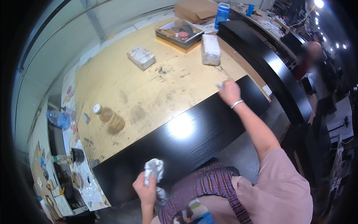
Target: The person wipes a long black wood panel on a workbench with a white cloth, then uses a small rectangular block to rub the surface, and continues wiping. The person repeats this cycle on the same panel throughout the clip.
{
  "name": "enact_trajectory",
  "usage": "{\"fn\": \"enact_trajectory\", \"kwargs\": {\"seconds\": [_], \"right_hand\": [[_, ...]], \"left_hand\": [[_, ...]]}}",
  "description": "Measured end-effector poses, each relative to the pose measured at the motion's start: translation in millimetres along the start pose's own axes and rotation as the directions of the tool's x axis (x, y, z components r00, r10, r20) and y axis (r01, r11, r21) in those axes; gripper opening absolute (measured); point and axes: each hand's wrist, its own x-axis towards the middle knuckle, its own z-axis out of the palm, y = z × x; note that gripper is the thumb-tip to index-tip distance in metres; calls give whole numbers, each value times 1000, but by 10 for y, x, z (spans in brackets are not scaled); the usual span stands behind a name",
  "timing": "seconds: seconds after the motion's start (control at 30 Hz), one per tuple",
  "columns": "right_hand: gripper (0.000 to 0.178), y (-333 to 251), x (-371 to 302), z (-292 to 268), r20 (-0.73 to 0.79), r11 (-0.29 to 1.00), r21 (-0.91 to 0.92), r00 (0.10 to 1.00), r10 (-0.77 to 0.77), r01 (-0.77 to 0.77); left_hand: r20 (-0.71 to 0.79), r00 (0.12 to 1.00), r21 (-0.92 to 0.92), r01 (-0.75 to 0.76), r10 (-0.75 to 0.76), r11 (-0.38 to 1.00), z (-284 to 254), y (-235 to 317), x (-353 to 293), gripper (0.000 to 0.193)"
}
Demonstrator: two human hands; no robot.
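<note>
Head view: the left hand (145, 187) grips a white cloth (154, 168) over the black board (212, 128) at the near edge of the surface (108, 80), while the right hand (231, 92), fingers closed, holds a small whitish piece (220, 85) by the board's far side.

"What colour is the board (220, 125)?"
"Black, with fine streaky grain lines and a white patch of glare."
"And the tabletop (108, 80)?"
"Yellowish tan, smudged dark grey and black."
"The crumpled rag (154, 168)?"
"White with greyish folds. The small wad (220, 85) at the board's far edge looks whitish too, though it's too blurred to be sure."
"What about the clothes?"
"A dusty-pink shirt (278, 183), and a purple apron (212, 182) striped with thin red and pale lines. The bracelet (236, 103) is silvery."
"The bottle (112, 120)?"
"Cloudy amber, under a white cap (97, 108)."
"And the tumbler (222, 16)?"
"Bright blue, beside a brown carton (195, 10)."
</note>
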Motion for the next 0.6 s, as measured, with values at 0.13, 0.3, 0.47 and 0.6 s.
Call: {"fn": "enact_trajectory", "kwargs": {"seconds": [0.13,0.3,0.47,0.6], "right_hand": [[16,-574,-444,18,187,926,237,921,-341,294],[15,189,-32,-100,204,935,294,942,-266,200],[14,1700,895,-219,-31,993,-105,998,-49,45],[19,2000,1178,-411,7,996,-27,996,83,-83]], "left_hand": [[224,957,104,-209,182,972,992,263,287,18],[197,920,336,-388,339,858,1731,326,520,16],[97,923,395,-379,372,837,1863,239,515,14],[89,930,407,-360,356,839,1856,199,510,13]]}}
